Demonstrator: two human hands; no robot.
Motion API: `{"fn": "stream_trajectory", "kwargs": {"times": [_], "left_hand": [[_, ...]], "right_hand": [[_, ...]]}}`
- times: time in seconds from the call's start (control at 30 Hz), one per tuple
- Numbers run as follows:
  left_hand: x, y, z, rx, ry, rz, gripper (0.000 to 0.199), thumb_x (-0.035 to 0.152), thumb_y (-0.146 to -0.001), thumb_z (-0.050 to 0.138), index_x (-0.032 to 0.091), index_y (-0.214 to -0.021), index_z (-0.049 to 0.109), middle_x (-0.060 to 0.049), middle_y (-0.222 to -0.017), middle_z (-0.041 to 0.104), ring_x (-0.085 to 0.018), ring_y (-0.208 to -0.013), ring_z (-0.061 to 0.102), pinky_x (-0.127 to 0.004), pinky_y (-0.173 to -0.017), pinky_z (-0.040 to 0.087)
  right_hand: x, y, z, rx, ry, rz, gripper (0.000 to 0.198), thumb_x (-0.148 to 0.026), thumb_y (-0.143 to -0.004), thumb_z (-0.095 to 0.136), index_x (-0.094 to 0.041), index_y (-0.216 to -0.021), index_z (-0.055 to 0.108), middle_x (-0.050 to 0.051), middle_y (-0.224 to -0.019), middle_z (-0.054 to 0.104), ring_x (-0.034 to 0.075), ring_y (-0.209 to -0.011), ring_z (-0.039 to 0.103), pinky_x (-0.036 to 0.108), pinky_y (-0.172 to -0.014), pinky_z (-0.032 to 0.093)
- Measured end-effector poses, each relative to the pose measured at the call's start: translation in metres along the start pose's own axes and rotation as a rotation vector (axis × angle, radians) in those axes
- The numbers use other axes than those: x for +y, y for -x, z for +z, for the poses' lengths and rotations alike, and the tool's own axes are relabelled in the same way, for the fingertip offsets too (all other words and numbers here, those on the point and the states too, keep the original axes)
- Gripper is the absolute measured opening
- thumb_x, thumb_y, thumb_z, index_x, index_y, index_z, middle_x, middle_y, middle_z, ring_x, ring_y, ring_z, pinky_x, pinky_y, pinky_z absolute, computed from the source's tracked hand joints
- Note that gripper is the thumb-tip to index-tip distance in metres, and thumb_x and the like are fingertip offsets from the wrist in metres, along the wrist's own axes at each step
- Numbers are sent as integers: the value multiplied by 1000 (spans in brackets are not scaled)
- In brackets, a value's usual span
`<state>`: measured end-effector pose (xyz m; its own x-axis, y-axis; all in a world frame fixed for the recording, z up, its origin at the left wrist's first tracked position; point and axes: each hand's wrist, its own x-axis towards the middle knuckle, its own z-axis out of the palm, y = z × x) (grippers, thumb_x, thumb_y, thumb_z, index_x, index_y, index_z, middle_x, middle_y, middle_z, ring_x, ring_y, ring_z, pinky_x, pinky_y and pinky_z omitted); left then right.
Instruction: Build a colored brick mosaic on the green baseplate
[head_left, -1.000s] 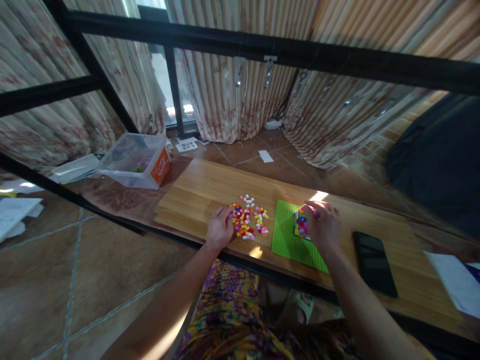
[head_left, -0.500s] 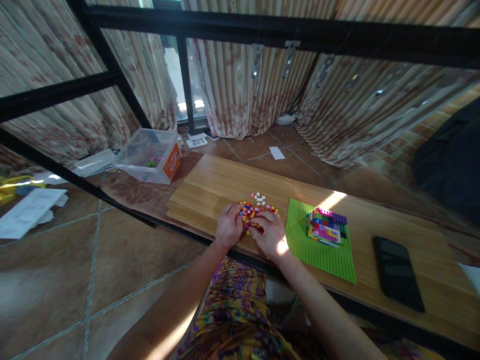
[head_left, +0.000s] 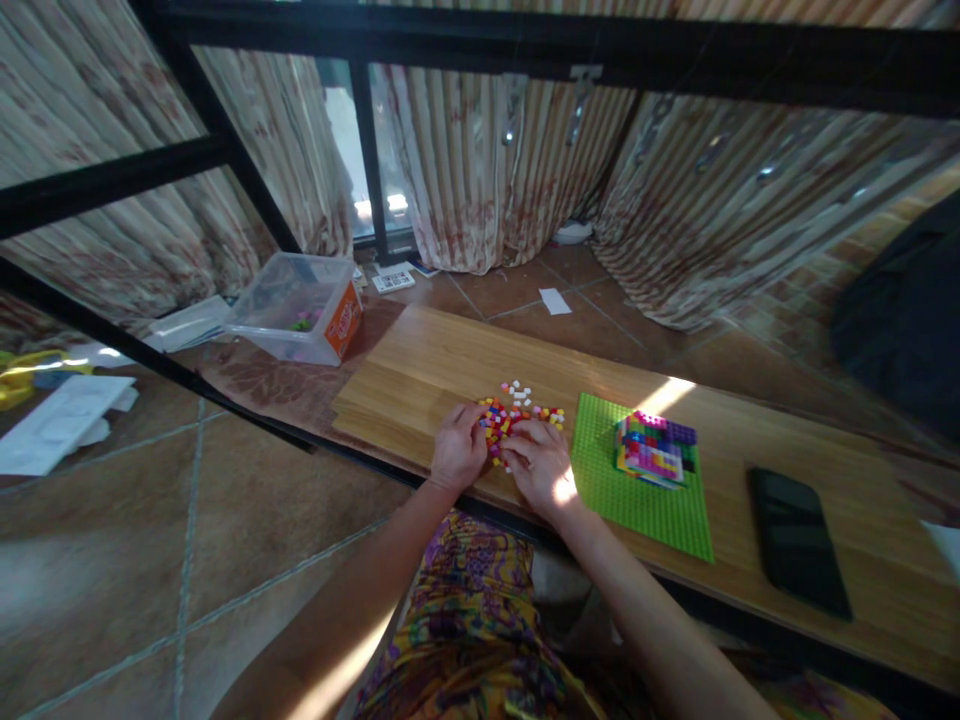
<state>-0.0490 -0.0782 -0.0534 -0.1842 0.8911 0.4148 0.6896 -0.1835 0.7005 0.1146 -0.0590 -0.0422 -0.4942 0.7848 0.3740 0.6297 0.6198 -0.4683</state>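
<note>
A heap of small colourful toy bricks (head_left: 496, 420) lies on the wooden board, with several white bricks (head_left: 517, 391) at its far side. My left hand (head_left: 459, 446) rests at the heap's left edge, its fingers bent and close together over the bricks; whatever sits between the fingertips is too small to make out. From the right, my right hand (head_left: 541, 462) reaches over the heap with thumb and fingers apart, touching bricks. Right of it, a multicoloured brick structure (head_left: 652, 450) stands on a green baseplate (head_left: 637, 520).
The wooden board (head_left: 435, 350) lies across a low bench. A black phone (head_left: 799, 540) is on its right part. Beyond its left end stands a clear plastic box (head_left: 289, 300) with an orange label and some pieces inside. Dark metal bars (head_left: 480, 45) and curtains (head_left: 457, 170) lie ahead.
Both hands stay at the heap. The right fingers have shifted slightly, and a few bricks at the heap's right edge lie a little farther right. The camera view has moved slightly.
</note>
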Motion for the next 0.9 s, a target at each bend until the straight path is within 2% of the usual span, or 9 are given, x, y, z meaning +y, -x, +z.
{"fn": "stream_trajectory", "kwargs": {"times": [0.3, 0.53, 0.73, 0.83, 0.9], "left_hand": [[-1, 0, 1, 22, -7, 29, 29, 7, -84, 44, 18, -104, 63, -7, -97, 65, -18, -94, 61, -32, -89, 50], [0, 0, 1, 7, -5, 24, 29, 7, -84, 44, 17, -104, 62, -7, -96, 65, -18, -94, 61, -32, -88, 51], [-2, 0, 2, 10, -1, 23, 30, 7, -83, 44, 18, -105, 62, -7, -97, 64, -18, -94, 61, -32, -88, 51], [-2, 0, 3, 14, 7, 21, 31, 6, -83, 45, 18, -105, 62, -7, -98, 64, -18, -94, 61, -32, -87, 51], [-2, 1, 3, 20, 13, 23, 29, 7, -83, 45, 17, -104, 62, -7, -97, 65, -18, -93, 61, -32, -87, 51]], "right_hand": [[14, 0, -17, 40, 86, 13, 16, -26, -87, 58, -25, -89, 74, 5, -107, 65, 23, -103, 51, 39, -90, 40], [-1, -6, -5, -91, 65, -82, 14, -26, -86, 60, -28, -90, 73, 5, -110, 63, 25, -105, 49, 41, -92, 39], [-2, -13, -5, -124, 69, -101, 9, -25, -84, 63, -24, -85, 72, 6, -104, 66, 25, -105, 50, 43, -93, 40], [1, -12, -11, -100, 30, -83, 11, -25, -86, 60, -22, -83, 71, 6, -103, 67, 25, -105, 52, 43, -94, 41], [3, -10, -17, -48, -33, -21, 13, -26, -87, 57, -22, -85, 70, 6, -100, 68, 24, -102, 55, 42, -93, 43]]}}
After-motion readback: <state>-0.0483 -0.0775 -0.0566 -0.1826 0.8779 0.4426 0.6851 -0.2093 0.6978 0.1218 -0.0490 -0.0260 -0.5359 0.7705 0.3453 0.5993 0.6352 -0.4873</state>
